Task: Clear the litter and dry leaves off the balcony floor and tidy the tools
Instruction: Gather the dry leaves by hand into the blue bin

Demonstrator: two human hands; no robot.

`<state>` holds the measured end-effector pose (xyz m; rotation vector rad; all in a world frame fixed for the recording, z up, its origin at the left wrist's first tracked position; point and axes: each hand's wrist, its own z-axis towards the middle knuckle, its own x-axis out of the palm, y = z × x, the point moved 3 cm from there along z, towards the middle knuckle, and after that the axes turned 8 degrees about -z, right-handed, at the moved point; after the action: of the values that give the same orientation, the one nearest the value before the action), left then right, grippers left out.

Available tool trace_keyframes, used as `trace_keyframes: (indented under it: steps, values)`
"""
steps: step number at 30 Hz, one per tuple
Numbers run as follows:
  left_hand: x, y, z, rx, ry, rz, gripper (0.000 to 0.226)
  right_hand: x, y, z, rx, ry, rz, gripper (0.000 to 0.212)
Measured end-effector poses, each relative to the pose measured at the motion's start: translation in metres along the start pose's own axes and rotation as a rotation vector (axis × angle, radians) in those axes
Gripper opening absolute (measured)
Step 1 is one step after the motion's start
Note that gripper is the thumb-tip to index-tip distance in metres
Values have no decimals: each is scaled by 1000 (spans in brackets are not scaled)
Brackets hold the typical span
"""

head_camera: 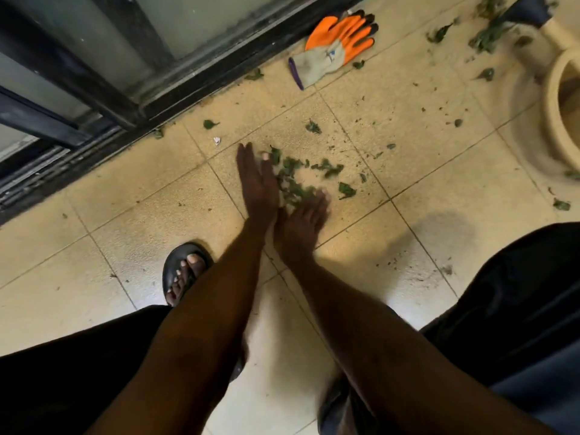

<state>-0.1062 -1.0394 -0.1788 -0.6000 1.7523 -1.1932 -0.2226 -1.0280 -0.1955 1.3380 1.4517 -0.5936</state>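
Our left hand (258,183) has its fingers (243,158) straight and pressed together, set edge-on to the floor (135,215), thumb toward the leaf pile (296,183). Our right hand (301,224) is blurred; fingers look loosely extended and slightly spread, tips at the near edge of the same pile, gripping nothing that we can make out. The two hands meet at the wrists and form a V round the green leaf bits, which lie on the tiles about mid-floor. More loose leaf scraps (489,36) are scattered toward the far right corner, and a small white scrap of litter (217,140) lies just beyond the left fingertips. An orange-and-grey work glove (337,48) lies flat on the floor against the dark sliding-door track (219,80) along the far edge. A cream pot (555,98) sits at the right edge, partly cut off. Near us: a sandalled foot (183,271) left of the left forearm, dark clothing at both lower corners.
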Motion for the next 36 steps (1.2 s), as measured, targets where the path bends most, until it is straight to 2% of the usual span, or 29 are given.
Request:
trace_keyframes:
  steps: [2,5,6,8,9,11,13,15,16,20,22,26,28,32,33,34,36]
  values:
    - [-20,13,15,-23,-85,-2,51,-11,2,22,-52,-70,51,74]
    - [-40,28,28,-59,-204,10,46,-27,-34,30,269,-211,142,74]
    - [-45,30,31,-76,-227,12,46,-29,-49,32,365,-213,174,75]
    - [-47,33,38,-146,-201,62,48,-32,-69,43,429,-159,173,78]
    - [-45,34,41,-155,-159,133,50,-33,-73,52,413,-127,152,79]
    - [-34,28,41,-10,-8,269,56,-36,-64,66,268,-81,79,78]
    - [-11,21,31,196,227,340,57,-36,-45,73,-47,-57,0,74]
    - [3,16,26,260,313,315,55,-40,-36,78,-269,-65,-8,71]
    - [3,14,28,246,277,293,55,-46,-39,84,-262,-100,14,70]
    - [-30,19,64,77,16,317,60,-78,-84,130,107,-210,106,78]
    - [-45,24,86,-26,-12,370,63,-88,-103,156,143,-190,84,80]
    - [-43,28,111,-37,147,530,71,-90,-90,186,-54,-117,21,83]
    - [-32,23,116,46,246,558,71,-83,-66,189,-226,-72,-54,84]
    - [-3,10,105,335,562,535,64,-65,-14,169,-677,78,-155,78]
    - [1,7,106,363,582,513,63,-64,-9,169,-730,80,-157,76]
    - [3,2,112,364,561,488,63,-68,-8,173,-723,43,-137,74]
    - [4,-9,134,350,494,477,66,-82,-16,192,-526,-106,-76,72]
